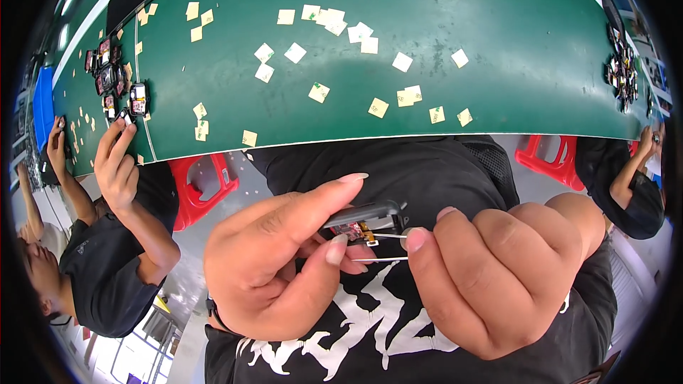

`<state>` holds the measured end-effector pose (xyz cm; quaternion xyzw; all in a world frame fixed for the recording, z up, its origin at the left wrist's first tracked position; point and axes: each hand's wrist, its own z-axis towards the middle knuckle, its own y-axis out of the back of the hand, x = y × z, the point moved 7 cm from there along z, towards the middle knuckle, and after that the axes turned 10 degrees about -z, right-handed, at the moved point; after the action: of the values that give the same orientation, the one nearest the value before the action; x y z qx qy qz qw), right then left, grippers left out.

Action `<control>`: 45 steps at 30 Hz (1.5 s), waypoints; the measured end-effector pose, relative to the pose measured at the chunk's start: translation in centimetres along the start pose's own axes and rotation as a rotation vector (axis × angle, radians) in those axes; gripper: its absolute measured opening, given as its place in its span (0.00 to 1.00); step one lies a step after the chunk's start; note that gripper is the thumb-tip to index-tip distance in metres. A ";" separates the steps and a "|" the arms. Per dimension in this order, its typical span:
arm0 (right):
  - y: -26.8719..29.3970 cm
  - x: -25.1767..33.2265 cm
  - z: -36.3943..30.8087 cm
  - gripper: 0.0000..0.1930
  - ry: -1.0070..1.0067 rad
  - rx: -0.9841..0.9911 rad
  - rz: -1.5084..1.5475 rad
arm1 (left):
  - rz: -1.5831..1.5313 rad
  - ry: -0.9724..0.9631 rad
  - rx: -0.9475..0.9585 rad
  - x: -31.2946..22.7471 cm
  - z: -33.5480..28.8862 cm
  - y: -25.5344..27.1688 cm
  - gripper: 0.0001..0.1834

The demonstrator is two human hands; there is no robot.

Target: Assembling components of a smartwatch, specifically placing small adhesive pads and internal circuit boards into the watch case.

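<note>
My left hand [274,263] grips a small black plastic housing [376,210] between thumb and fingers, in front of my chest. The housing is tilted, and a red circuit board [347,230] with a small yellowish and white part shows at its open side. Closed around a pair of thin metal tweezers [388,259], my right hand [491,270] points them leftward at the housing. The upper prong reaches the parts beside the board, while the lower one passes beneath. Whether the tips pinch anything is hidden by my left fingers.
A green table [235,99] lies beyond my hands, scattered with several pale yellow paper squares [378,107]. Similar black housings are heaped at its left [107,78] and right [621,71]. Co-workers sit on both sides, near red stools [196,195]. A blue bin [43,107] stands far left.
</note>
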<state>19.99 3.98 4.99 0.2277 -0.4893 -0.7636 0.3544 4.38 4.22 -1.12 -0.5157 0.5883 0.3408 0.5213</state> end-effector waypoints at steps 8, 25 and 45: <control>-0.1 -0.2 -0.2 0.13 0.008 -0.019 0.062 | -0.057 0.040 0.003 0.2 -0.1 0.0 0.25; -0.1 -0.6 -0.5 0.14 0.055 -0.010 0.066 | -0.007 0.006 0.034 0.2 0.1 -0.2 0.27; -0.4 -1.0 -0.7 0.13 0.127 -0.066 0.125 | 0.008 0.021 0.006 0.2 0.0 -0.3 0.26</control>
<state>20.99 4.44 4.36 0.2329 -0.4536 -0.7398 0.4389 4.68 4.11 -1.31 -0.5153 0.5967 0.3357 0.5156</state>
